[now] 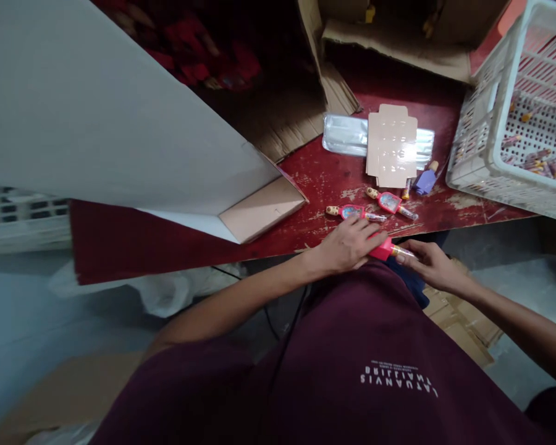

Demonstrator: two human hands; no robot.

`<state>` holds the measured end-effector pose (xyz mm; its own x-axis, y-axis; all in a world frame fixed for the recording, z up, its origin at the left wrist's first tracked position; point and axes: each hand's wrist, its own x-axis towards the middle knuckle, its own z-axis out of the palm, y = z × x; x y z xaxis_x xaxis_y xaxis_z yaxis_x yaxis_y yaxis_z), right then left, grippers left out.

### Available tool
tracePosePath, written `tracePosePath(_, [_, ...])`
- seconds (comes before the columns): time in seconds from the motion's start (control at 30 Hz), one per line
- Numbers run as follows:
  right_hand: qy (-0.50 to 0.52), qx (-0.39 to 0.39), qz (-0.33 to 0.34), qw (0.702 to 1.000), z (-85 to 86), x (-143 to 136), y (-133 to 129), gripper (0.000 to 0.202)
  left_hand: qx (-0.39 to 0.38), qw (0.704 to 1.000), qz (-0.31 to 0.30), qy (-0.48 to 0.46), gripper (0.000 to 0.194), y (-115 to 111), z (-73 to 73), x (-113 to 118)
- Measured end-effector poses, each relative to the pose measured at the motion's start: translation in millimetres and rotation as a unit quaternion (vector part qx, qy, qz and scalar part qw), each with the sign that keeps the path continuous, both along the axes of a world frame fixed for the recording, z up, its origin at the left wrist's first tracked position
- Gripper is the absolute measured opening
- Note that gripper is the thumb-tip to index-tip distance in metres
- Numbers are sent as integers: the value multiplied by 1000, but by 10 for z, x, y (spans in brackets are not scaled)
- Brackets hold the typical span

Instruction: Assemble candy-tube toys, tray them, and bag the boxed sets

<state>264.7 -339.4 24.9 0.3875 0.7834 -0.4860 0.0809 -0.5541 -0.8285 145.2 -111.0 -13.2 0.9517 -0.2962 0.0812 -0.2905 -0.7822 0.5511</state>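
My left hand is wrapped round the body of a red toy at the table's front edge, close to my shirt. At its clear tube end, my right hand pinches the toy between thumb and fingers. Just beyond my left hand lies a red toy with a patterned handle, partly covered by my fingers. A second such toy rests to its right. Behind them are a purple piece and a small tube. A flattened card box lies over clear plastic packets.
A white crate with several small tubes stands at the right. A large pale board or carton covers the left of the red table. Open cardboard boxes stand behind, one with red items in it.
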Motion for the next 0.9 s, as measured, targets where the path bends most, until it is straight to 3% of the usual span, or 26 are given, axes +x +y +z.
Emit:
tracePosePath(0.07, [-170, 45, 1, 984, -79, -19, -16, 38, -84, 987, 136, -27, 70, 12, -72, -67])
tracePosePath(0.17, [-353, 99, -1, 931, -305, -126, 22, 30, -284, 894, 346, 14, 79, -17, -201, -197])
tracePosePath(0.23, [-388, 134, 16, 912, -489, -234, 125, 31, -414, 822, 384, 75, 72, -29, -288, -295])
tracePosePath(0.3, [-380, 161, 44, 910, -663, -321, 290, 35, -467, 788, 392, 87, 68, 23, -339, -417])
tracePosePath(0.37, [-375, 169, 72, 909, -818, -337, 499, 38, -408, 795, 449, 22, 68, 185, -319, -583])
tracePosePath(0.47, [-423, 131, 106, 890, -1043, -220, 842, 42, -175, 812, 547, -106, 73, 635, -153, -920])
tracePosePath(0.53, [-466, 82, 131, 871, -1192, -107, 1057, 48, -28, 815, 562, -138, 66, 991, -11, -1170])
tracePosePath(0.6, [-491, 40, 169, 854, -1318, -22, 1233, 54, 56, 820, 555, -130, 53, 1298, 85, -1397])
tracePosePath(0.67, [-504, 16, 209, 838, -1395, 18, 1353, 56, 89, 818, 557, -115, 43, 1505, 94, -1561])
tracePosePath(0.77, [-514, 13, 218, 829, -1389, 18, 1420, 57, 99, 796, 586, -111, 38, 1625, -24, -1660])
tracePosePath(0.9, [-435, 92, 128, 887, -1194, 7, 1427, 62, 83, 761, 633, -111, 38, 1605, -163, -1619])
